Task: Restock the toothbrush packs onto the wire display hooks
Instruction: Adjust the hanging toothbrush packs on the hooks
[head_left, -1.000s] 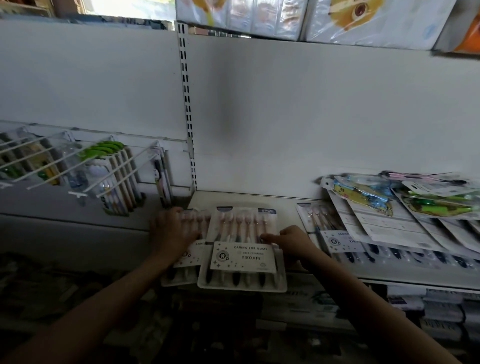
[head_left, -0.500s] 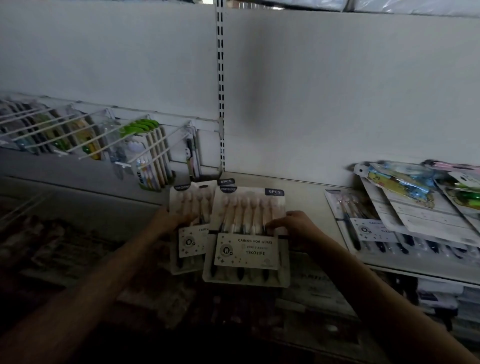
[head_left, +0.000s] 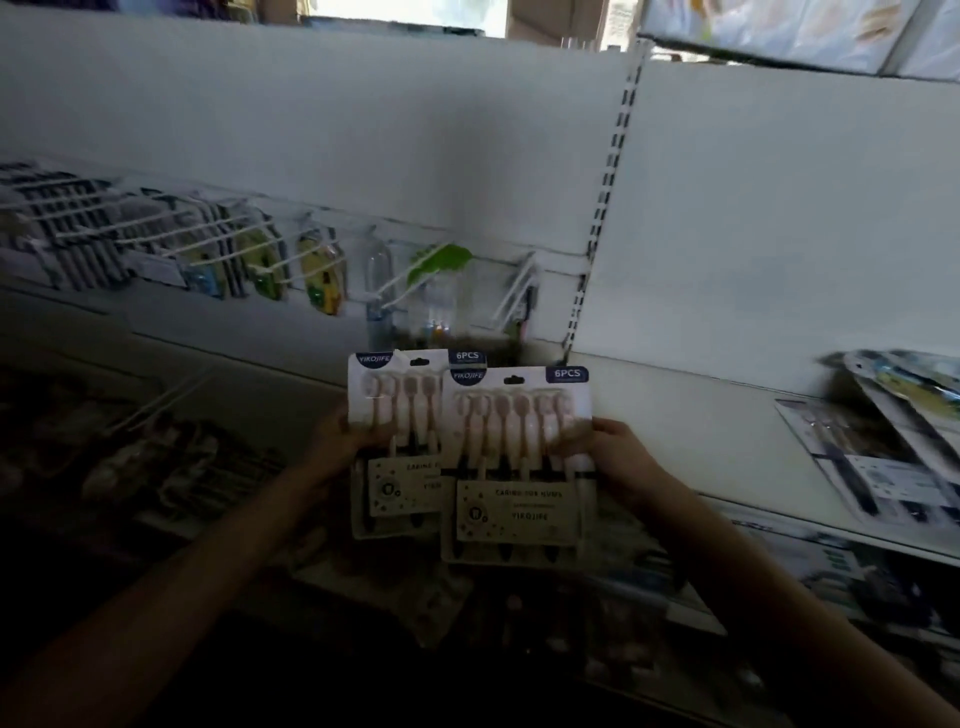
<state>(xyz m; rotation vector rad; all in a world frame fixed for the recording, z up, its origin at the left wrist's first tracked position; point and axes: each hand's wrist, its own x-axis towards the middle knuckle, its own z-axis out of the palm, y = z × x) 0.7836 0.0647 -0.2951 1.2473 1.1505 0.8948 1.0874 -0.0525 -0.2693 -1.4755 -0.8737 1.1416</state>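
Two six-piece toothbrush packs with pale brush heads are held up in front of the shelf. My left hand (head_left: 340, 441) grips the left edge of the rear pack (head_left: 395, 415). My right hand (head_left: 610, 452) grips the right edge of the front pack (head_left: 514, 467), which overlaps the rear one. Both packs stand upright with their hang holes at the top. White wire display hooks (head_left: 511, 291) stick out from a rail on the back wall, above and left of the packs. The hook nearest the upright carries little stock.
Hooks further left hold hanging packs, among them a green-topped one (head_left: 439, 260) and yellow ones (head_left: 322, 275). A slotted upright (head_left: 608, 208) divides the wall panels. The white shelf (head_left: 727, 441) on the right bears a loose pile of toothbrush packs (head_left: 893, 441). Dark stock lies below.
Both hands have lifted the two packs off the shelf and raised them upright. My view has swung left, so the hook row now sits nearer the middle.
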